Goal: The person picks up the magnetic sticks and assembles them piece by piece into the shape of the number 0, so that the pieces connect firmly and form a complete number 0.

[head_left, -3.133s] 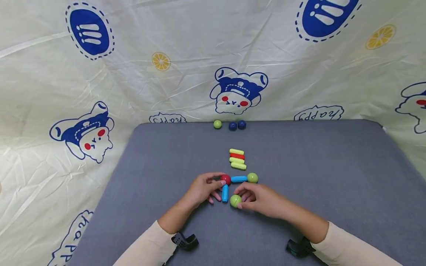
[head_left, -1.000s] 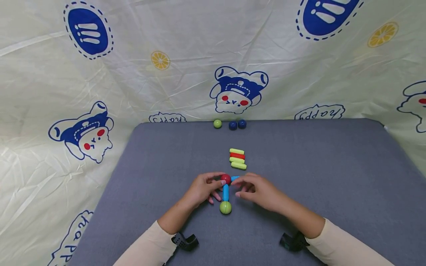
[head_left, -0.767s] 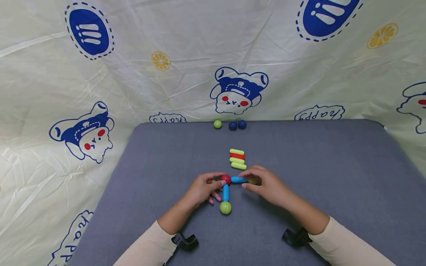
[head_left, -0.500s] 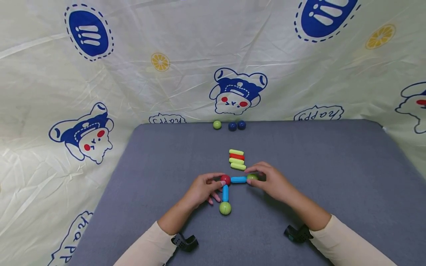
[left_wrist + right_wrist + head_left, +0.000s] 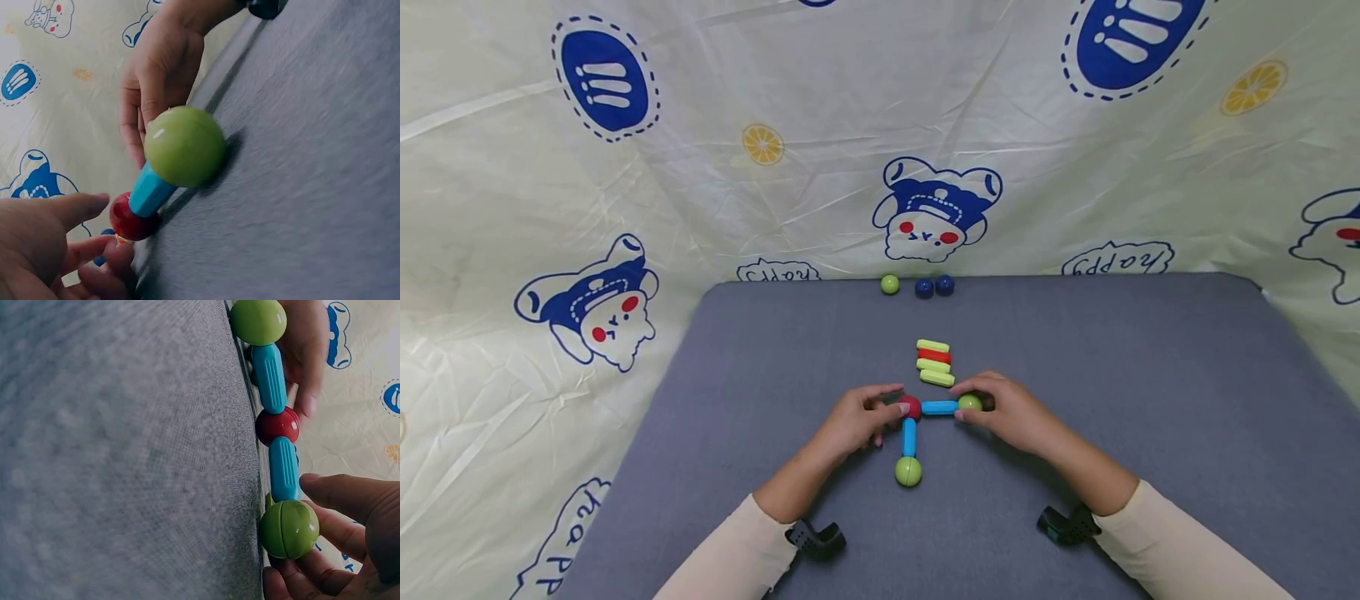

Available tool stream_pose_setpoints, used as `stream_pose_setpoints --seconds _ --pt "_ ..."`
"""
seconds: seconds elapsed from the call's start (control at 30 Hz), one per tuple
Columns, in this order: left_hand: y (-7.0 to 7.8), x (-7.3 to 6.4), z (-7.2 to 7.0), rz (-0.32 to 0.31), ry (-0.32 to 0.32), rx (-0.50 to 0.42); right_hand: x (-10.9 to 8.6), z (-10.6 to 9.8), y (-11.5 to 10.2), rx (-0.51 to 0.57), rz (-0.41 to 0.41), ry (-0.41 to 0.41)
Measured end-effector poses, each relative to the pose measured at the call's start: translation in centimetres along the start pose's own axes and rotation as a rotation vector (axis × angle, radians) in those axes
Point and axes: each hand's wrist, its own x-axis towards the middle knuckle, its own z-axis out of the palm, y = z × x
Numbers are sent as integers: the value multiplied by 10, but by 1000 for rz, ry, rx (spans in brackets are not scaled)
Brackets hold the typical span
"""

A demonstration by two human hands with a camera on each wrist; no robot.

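Thumb and forefinger of my left hand (image 5: pixel 859 423) are curled about the red ball (image 5: pixel 912 407), the corner of an L lying on the grey table (image 5: pixel 775 350). At three o'clock from it, one blue rod (image 5: pixel 939 407) runs to a near green ball (image 5: pixel 970 402); my right hand (image 5: pixel 1015 414) holds that ball between curled thumb and fingers. At six o'clock from the red ball, a second blue rod (image 5: pixel 909 438) meets a seamed green ball (image 5: pixel 908 472). At one o'clock, close to my right forefinger, three yellow sticks (image 5: pixel 933 366) and one red stick (image 5: pixel 934 356) lie side by side. Well beyond, around twelve o'clock by the table's far edge, sit a lone green ball (image 5: pixel 890 284) and, at its three o'clock, two dark blue balls (image 5: pixel 945 285). Behind them hangs a pale printed sheet (image 5: pixel 835 208). Black bands (image 5: pixel 817 542) show beside my cream sleeves (image 5: pixel 730 550).
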Motion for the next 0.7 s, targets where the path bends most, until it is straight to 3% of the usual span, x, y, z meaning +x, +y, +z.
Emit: stream_pose_setpoints --seconds 0.13,0.3,0.5,0.7 --pt "7 11 0 101 81 104 0 1 0 -9 1 -4" --pt "14 27 6 191 105 229 1 1 -1 -32 -11 -6" --pt "22 44 14 247 114 340 2 2 -1 -37 -19 -6" --pt "28 54 22 254 88 436 1 2 -2 -42 -17 -12"
